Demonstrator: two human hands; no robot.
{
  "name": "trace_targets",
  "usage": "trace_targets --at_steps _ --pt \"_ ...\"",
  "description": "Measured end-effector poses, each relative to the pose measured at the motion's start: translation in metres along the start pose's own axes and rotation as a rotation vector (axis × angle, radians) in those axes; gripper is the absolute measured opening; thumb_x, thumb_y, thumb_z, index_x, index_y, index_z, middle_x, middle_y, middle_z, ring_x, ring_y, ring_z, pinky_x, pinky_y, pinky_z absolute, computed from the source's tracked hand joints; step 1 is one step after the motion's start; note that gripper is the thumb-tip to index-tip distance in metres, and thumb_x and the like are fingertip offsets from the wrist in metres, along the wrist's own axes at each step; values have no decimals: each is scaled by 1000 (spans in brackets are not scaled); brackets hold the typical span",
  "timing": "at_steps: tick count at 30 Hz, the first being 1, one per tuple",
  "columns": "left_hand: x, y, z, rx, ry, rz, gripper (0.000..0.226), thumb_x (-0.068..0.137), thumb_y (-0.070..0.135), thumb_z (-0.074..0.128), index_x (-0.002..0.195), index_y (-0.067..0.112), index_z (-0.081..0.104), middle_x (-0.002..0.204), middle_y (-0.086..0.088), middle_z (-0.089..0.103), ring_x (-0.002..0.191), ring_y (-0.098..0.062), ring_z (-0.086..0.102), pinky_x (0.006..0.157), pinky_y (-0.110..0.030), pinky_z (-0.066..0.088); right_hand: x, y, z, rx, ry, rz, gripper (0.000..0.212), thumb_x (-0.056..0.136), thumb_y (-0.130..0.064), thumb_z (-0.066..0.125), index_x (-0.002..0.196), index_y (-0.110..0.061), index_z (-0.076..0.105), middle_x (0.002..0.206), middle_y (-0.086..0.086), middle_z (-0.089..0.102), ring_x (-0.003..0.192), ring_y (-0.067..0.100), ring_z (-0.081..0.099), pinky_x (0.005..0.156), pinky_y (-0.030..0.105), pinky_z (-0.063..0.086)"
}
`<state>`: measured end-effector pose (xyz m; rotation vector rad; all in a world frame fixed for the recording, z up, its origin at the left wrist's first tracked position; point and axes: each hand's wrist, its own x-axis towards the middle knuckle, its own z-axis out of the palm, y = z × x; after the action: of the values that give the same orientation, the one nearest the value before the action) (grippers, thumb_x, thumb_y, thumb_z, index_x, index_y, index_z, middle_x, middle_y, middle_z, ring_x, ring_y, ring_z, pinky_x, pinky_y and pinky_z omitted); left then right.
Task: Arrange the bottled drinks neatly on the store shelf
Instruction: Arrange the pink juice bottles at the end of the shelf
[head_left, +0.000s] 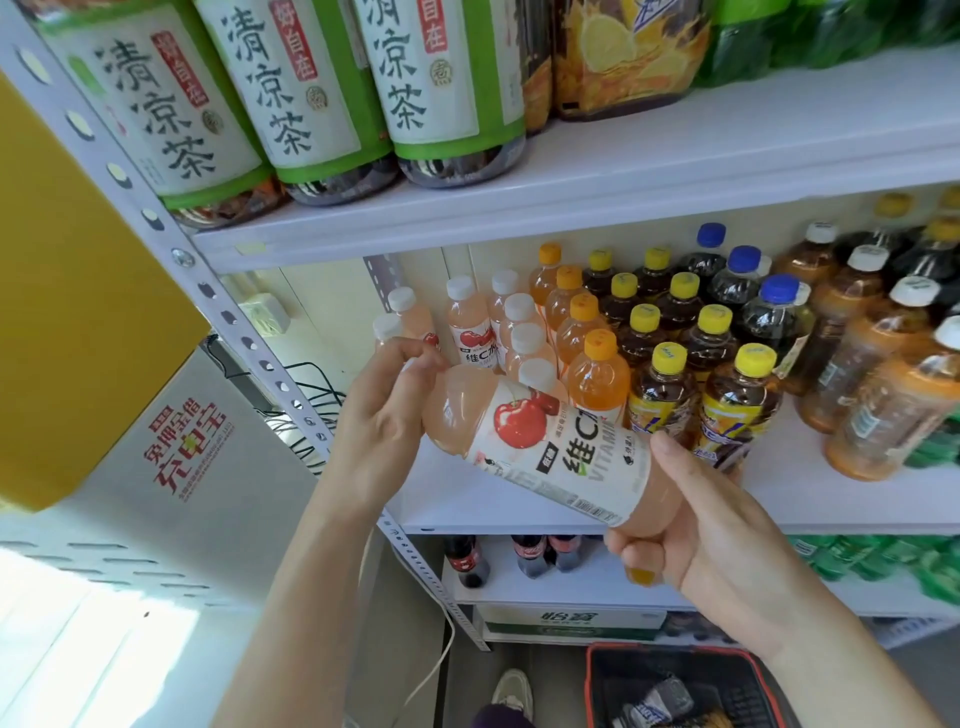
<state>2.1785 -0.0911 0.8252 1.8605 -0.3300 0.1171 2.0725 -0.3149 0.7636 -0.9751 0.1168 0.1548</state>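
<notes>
A pink vitamin C drink bottle (540, 441) with a cherry on its white label lies tilted in front of the middle shelf (810, 499), neck up-left, base down-right. My left hand (382, 410) grips its neck end, hiding the cap. Around the base, my right hand (691, 525) curls its fingers. Behind it stand rows of white-capped pink bottles (470, 327), orange-capped bottles (597, 374), yellow-capped dark tea bottles (662, 395) and blue-capped dark bottles (776, 317).
Large herbal tea bottles (301, 98) fill the upper shelf. Cola bottles (467, 561) and green bottles (883, 561) sit on the lower shelf. A red basket (675, 686) with bottles stands on the floor. A yellow and white kiosk (104, 364) flanks the perforated shelf post (218, 301).
</notes>
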Motion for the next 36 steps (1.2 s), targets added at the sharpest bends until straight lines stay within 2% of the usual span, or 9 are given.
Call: trace_targets --at_steps 6,12,16,19,21,24,27,31,36 --pt "9 -2 -8 226 -76 -272 50 98 57 42 92 14 67 48 14 51 42 -3 44 47 -20 36 -2 0 -1 -120 -5 -160 51 74 -29 76 122 -22 63 120 13 67 98 27 69 69 33 58" --pt "-1 -3 -10 15 -42 -166 31 104 29 45 80 9 52 54 9 38 47 -9 31 43 -16 28 -2 0 -1 -294 -17 -225 64 70 -25 84 128 -30 57 124 3 65 116 25 61 94 39 52" --pt "-5 -3 -8 -106 6 -81 24 105 20 43 89 6 55 62 4 50 54 -10 46 49 -19 41 0 -4 -1 -114 -82 -128 67 70 -27 83 131 -30 56 127 9 64 112 34 64 85 37 57" --pt "-7 -5 -9 -134 9 -24 20 98 29 46 89 17 60 70 1 53 60 -14 48 51 -24 43 -1 -9 5 -58 -125 16 61 76 -52 77 129 -25 60 117 22 66 88 40 69 65 35 60" --pt "-7 -6 -9 -143 10 -28 20 93 31 44 88 21 61 73 -4 54 61 -17 48 52 -27 42 0 -7 7 -77 -63 -8 50 82 -49 69 124 -22 64 113 25 66 80 37 68 59 33 59" --pt "-5 -5 -11 -153 -6 -99 21 89 32 43 88 18 60 72 -6 52 61 -19 48 53 -30 42 0 -3 7 -68 -34 -108 41 87 -28 72 126 -20 61 122 16 66 98 34 68 70 35 60" --pt "-1 -7 -14 -16 0 -235 33 97 44 47 91 16 63 56 8 46 48 -10 39 44 -18 34 -1 -3 4 -219 -52 -193 53 78 -24 80 126 -24 58 123 8 65 111 29 65 83 39 58" --pt "0 -8 -15 -59 -29 -342 36 97 46 50 79 22 69 50 9 38 41 -9 28 38 -17 23 0 -1 1 -400 -24 -266 60 70 -19 82 123 -28 57 117 0 66 107 17 64 83 27 54" --pt "-4 -12 -12 -130 -12 -255 37 101 32 51 68 33 67 53 13 48 42 -5 35 40 -14 28 5 6 -1 -395 -25 -309 58 67 -4 78 116 -26 57 114 -4 66 101 12 64 78 21 52"
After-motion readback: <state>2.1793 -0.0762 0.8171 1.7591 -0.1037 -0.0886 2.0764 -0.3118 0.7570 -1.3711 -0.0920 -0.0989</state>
